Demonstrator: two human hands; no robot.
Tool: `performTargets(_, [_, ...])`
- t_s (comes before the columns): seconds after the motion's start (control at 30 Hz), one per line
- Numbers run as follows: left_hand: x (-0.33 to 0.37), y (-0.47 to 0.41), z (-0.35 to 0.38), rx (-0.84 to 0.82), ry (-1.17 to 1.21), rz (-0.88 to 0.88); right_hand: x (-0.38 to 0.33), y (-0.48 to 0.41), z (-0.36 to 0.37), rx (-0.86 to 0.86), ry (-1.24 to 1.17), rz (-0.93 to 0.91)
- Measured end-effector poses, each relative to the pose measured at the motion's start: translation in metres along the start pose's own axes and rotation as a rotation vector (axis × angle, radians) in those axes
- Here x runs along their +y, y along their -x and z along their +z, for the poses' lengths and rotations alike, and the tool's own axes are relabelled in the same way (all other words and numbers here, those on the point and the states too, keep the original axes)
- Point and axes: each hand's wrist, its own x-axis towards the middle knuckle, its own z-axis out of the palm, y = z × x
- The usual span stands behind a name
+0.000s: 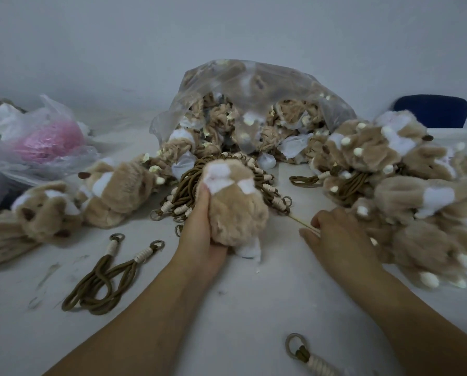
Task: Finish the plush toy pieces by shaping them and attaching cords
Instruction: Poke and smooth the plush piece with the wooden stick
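My left hand (199, 234) grips a tan and white plush piece (232, 204) from below and holds it upright over the table's middle. My right hand (335, 234) lies to its right on the table, fingers curled round a thin pale stick (298, 222) that points toward the plush. A bundle of brown cords (183, 194) with cream wraps and metal rings lies right behind the held piece. Two loose brown cords (104, 278) lie at the front left. One more cord end with a ring (302, 354) sits at the bottom edge.
A clear plastic bag (254, 104) full of plush pieces stands at the back centre. More plush pieces are heaped at the right (416, 191) and lie at the left (96, 191). Plastic bags with something pink (45, 142) sit at far left. A blue chair back (430, 109) shows at right.
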Motion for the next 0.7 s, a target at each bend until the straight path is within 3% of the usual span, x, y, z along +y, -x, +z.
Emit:
performTargets(0.13, [0.004,-0.005,-0.002,-0.079,0.188,-0.127,-0.005,0.001,-0.002,0.001,-0.044,-0.045])
performTargets(0.3, [0.006,-0.010,-0.006,-0.087,0.201,-0.104,-0.009,0.001,-0.011,0.044,-0.380,0.007])
performTargets(0.47, [0.008,-0.014,-0.008,-0.040,0.287,-0.046,-0.018,0.007,-0.011,-0.127,-0.231,-0.091])
performTargets(0.7, [0.011,-0.021,-0.014,-0.014,0.378,0.049,-0.008,0.010,-0.015,-0.139,-0.211,-0.232])
